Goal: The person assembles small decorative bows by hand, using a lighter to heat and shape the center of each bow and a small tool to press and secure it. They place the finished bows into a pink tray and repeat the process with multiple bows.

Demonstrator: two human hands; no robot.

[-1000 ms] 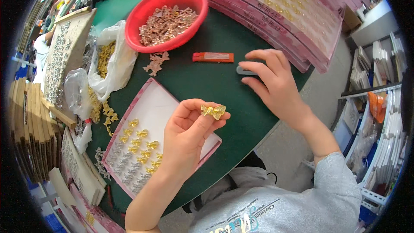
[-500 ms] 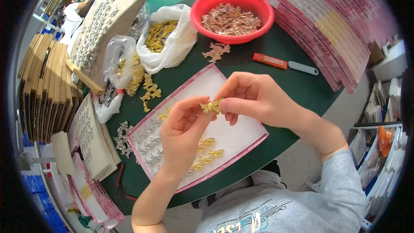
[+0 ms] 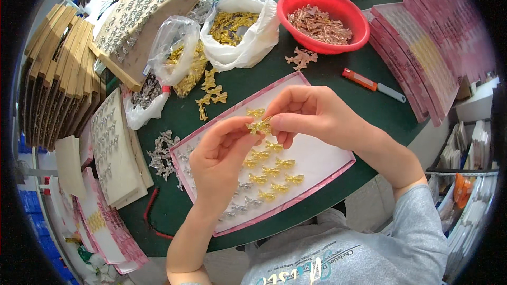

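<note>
Between the fingertips of both hands is a small shiny gold bow (image 3: 259, 126). My left hand (image 3: 216, 163) pinches its left end with thumb and forefinger, and my right hand (image 3: 311, 116) grips the right end the same way. Below them lies a white board (image 3: 325, 153) with a pink patterned border. Gold bows (image 3: 271, 171) sit in slanting rows along its middle, and silver bows (image 3: 253, 201) cover its left part, partly hidden behind my left hand and forearm.
Behind the board stand a red bowl (image 3: 288, 5) of rose-gold pieces and a white bag (image 3: 227, 58) of gold pieces. Loose gold bows (image 3: 214, 94) and silver bows (image 3: 162, 153) lie left. A red-and-grey cutter (image 3: 375, 85) is at right, near stacked pink boards (image 3: 393, 58).
The view has shifted, so the table and its items sit farther right in the picture. More gold bows on the board show now. Both hands keep holding the gold bow.
</note>
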